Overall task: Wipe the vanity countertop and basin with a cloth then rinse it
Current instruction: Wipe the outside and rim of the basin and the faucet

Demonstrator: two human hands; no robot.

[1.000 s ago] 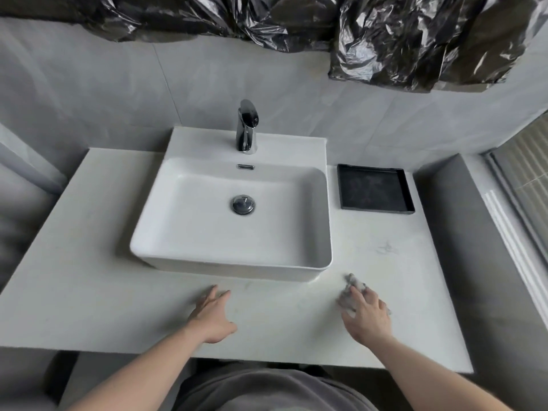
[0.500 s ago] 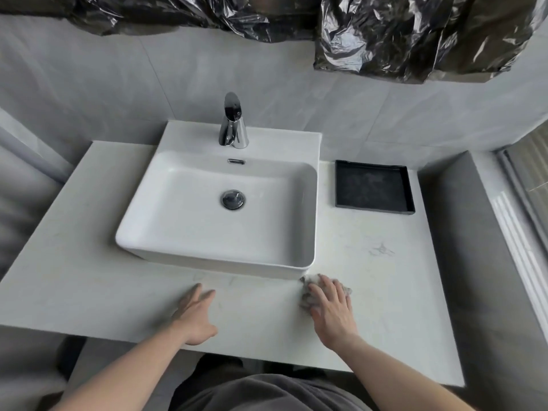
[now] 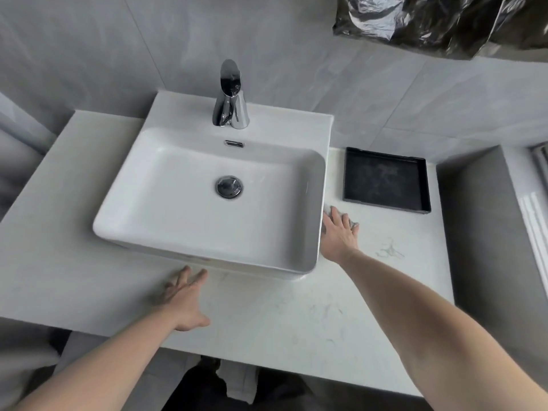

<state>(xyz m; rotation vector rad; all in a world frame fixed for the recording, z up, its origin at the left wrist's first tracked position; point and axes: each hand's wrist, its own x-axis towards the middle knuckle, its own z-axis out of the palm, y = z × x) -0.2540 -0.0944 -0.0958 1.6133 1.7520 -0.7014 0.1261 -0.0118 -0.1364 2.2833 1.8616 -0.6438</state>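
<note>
A white rectangular basin [image 3: 166, 185] sits on the pale marbled countertop [image 3: 296, 321], with a chrome tap [image 3: 230, 97] at its back and a chrome drain plug [image 3: 229, 186] in its floor. My right hand [image 3: 338, 232] lies flat on a small grey cloth [image 3: 353, 225], pressing it onto the countertop right beside the basin's right wall; only the cloth's edges show past my fingers. My left hand [image 3: 184, 301] rests on the countertop in front of the basin, fingers spread, holding nothing.
A black square tray [image 3: 387, 179] sits on the countertop at the back right, just beyond my right hand. A grey ledge [image 3: 486, 232] bounds the counter on the right. Black plastic sheeting [image 3: 439, 22] hangs on the tiled wall above.
My right hand has slid the cloth from the counter's front edge, first leftward, then back along the basin's right side toward the tray. My left hand has stayed in front of the basin.
</note>
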